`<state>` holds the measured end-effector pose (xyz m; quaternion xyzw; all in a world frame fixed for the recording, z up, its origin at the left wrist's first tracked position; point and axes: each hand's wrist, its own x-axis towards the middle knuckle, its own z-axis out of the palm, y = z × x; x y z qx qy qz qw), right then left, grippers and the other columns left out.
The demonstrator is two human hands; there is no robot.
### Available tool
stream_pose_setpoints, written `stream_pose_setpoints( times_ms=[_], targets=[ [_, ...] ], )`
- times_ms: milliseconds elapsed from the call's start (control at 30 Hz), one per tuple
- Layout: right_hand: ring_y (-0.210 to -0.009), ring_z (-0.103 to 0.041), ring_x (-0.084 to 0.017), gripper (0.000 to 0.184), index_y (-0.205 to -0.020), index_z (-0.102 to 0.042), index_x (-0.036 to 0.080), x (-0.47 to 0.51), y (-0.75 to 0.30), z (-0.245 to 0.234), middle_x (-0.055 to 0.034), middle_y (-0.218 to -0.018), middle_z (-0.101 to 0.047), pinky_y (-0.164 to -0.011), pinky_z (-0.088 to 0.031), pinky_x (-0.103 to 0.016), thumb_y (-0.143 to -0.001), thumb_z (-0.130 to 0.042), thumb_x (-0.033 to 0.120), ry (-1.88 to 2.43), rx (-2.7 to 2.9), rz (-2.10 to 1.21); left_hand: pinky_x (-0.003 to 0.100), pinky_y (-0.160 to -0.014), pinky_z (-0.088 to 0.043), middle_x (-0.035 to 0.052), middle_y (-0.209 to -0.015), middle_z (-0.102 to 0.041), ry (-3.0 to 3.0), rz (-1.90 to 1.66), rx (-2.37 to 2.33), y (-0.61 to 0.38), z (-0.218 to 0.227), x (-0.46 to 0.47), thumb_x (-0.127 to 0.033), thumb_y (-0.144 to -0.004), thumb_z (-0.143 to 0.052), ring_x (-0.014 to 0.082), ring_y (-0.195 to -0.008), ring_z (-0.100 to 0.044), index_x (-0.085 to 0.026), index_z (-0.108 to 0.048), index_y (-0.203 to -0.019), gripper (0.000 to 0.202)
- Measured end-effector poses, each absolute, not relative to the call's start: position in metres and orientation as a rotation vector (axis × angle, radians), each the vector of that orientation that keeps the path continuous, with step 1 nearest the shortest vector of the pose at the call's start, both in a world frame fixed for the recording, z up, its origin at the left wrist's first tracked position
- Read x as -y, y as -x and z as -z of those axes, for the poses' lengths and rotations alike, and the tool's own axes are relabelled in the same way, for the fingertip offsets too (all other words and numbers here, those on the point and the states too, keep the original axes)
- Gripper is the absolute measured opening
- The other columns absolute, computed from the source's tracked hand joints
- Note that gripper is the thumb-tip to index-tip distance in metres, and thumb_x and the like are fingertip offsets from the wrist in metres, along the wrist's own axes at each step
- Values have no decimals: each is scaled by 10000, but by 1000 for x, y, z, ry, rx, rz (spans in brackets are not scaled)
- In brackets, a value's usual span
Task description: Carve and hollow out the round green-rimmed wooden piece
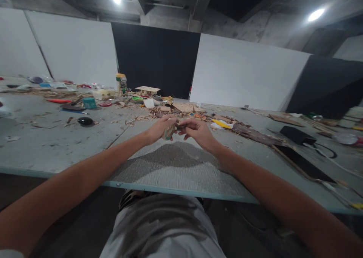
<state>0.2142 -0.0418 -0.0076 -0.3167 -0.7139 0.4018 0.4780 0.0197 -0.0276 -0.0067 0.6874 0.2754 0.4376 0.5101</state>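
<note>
My left hand (pixel 162 129) is raised above the table's front part, its fingers closed round a small tan-and-green piece (pixel 169 132). What kind of thing it is cannot be made out. Close beside it on the right, my right hand (pixel 198 132) has thumb and fingers pinched together at a small dark bit between the two hands. That bit is too small and blurred to name. Both hands cast a shadow on the grey tabletop (pixel 159 171) below them.
Wood chips and scraps (pixel 181 108) lie behind my hands. A yellow-handled tool (pixel 221 124) and a strip of bark (pixel 252 134) are to the right, near a phone (pixel 304 162) with a cable. Leftward are a black mouse-like object (pixel 85 121), a teal box (pixel 89 102) and a jar (pixel 121 84).
</note>
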Motion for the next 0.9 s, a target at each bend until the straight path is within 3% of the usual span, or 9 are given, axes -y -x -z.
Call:
stream_pose_setpoints(
  times_ms=[133,300,433,600,900],
  targets=[
    [-847,-732,-216,236,-974,-669,181,44,-211,8,-69,-887,-736,-616,-562,-297,-781,-657,316,680,1751,-1031,314,-493,-550,50,-747,-590,-1518,-1031,-648,-21,8,29,-563,-928,-452,164,-594,-561,-173,-590,-926,414],
    [-709,-698,-174,198,-906,-622,194,50,-205,14,-45,-825,-720,-522,-506,-256,-771,-715,306,695,1764,-864,299,-498,-534,59,-732,-612,-1486,-992,-643,-21,12,26,-579,-935,-438,168,-599,-580,-159,-603,-849,459],
    [-638,-665,-150,337,-1076,-591,217,50,-205,16,-11,-763,-714,-541,-507,-266,-764,-712,253,716,1713,-836,274,-507,-506,84,-713,-639,-1470,-964,-609,-21,18,20,-520,-971,-390,183,-640,-599,-154,-628,-842,455],
    [-665,-654,-144,178,-858,-613,203,48,-203,16,-30,-818,-716,-637,-543,-310,-751,-730,285,675,1723,-868,275,-524,-497,71,-672,-628,-1351,-928,-624,-23,21,21,-443,-974,-394,178,-627,-603,-147,-628,-811,411],
    [-657,-622,-158,162,-817,-616,181,52,-204,20,-36,-747,-661,-615,-492,-313,-799,-704,316,857,1879,-616,239,-460,-469,15,-581,-548,-1322,-946,-574,-29,13,32,-363,-941,-452,130,-495,-521,-159,-570,-730,317]
  ],
)
